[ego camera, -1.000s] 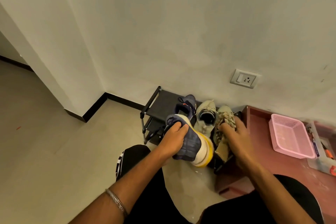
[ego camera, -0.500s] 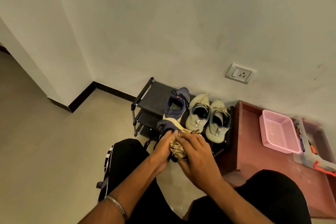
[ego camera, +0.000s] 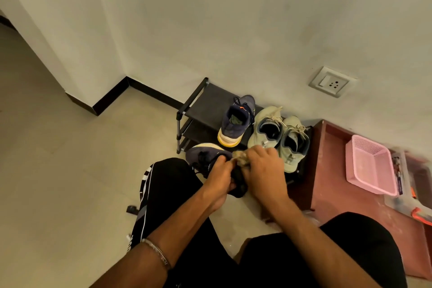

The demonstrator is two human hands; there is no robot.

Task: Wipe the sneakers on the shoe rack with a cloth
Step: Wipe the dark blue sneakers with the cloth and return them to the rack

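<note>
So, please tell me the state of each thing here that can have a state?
Navy sneaker in hand: off the rack, tipped on its side.
Second navy sneaker: upright on the shoe rack.
Pale sneakers: side by side on rack.
Cloth: bunched.
Left hand: grips the sneaker.
Right hand: holds the cloth.
Pink basket: upright.

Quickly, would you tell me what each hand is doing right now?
Left hand: grips the navy sneaker.
Right hand: holds the crumpled cloth against it.

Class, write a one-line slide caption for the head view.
Left hand holds a navy sneaker while the right hand rubs it with a cloth.
</note>
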